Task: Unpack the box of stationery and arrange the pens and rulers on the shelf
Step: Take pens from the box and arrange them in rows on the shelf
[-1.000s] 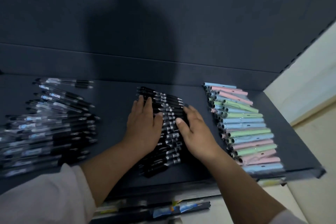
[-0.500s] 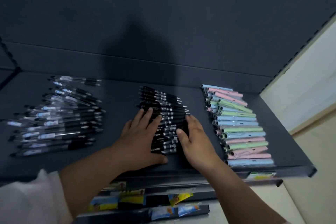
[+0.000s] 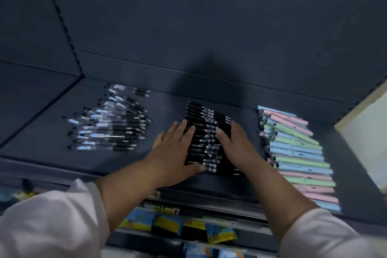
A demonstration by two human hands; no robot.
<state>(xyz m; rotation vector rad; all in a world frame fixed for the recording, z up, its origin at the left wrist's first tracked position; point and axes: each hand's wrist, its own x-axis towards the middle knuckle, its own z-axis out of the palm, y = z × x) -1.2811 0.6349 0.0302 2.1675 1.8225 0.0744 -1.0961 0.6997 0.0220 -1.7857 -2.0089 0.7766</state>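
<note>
Left hand and right hand lie flat with fingers straight and slightly spread, pressing in on either side of a row of slim, glossy black pens on a dark matte shelf. The step appears to be squaring this row, and next likely calls for an even nudge so the round barrels don't roll. Outside the left hand lies a looser heap of clear-barrelled pens; outside the right, flat pastel pens in shiny sleeves.

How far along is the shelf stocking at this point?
Done: clear pens piled at left of the shelf, pastel pens fanned in a row at right. In hand: left hand and right hand lie flat on the black pens in the middle, apparently squaring them. Left: rulers; none shows, nor the box.
</note>
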